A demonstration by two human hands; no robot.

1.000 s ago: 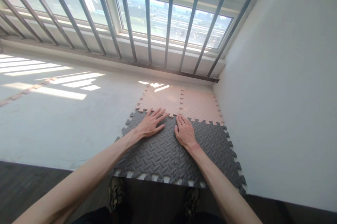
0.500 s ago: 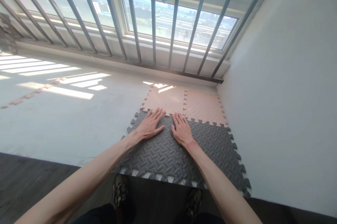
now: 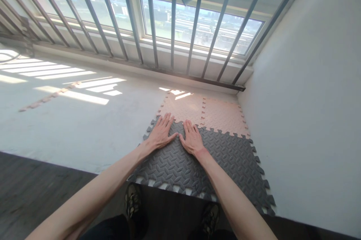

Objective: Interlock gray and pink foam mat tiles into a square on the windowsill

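Observation:
Dark grey foam floor mats [image 3: 175,168] with a raised tread pattern and toothed edges lie flat in front of me. Beyond them, pink foam mats [image 3: 222,116] meet their far edge along a toothed seam. My left hand [image 3: 162,132] rests flat on the left grey mat, its fingertips close to that seam and its thumb stretched inward. Beside it, my right hand [image 3: 191,138] also presses palm down, with fingers extended near the seam. The two thumbs almost touch. Neither hand grips anything, and my right forearm covers part of the join between the grey mats.
A metal railing [image 3: 172,40] stands before the windows at the back. On the right rises a white wall [image 3: 304,119]. A pink toothed edge strip [image 3: 50,97] lies on the pale ledge [image 3: 84,134] at left. My shoes [image 3: 133,200] are below the ledge's front edge.
Both hands stay flat on the grey mat. My right thumb has spread toward the left thumb, narrowing the gap between the hands. The whole view has shifted slightly.

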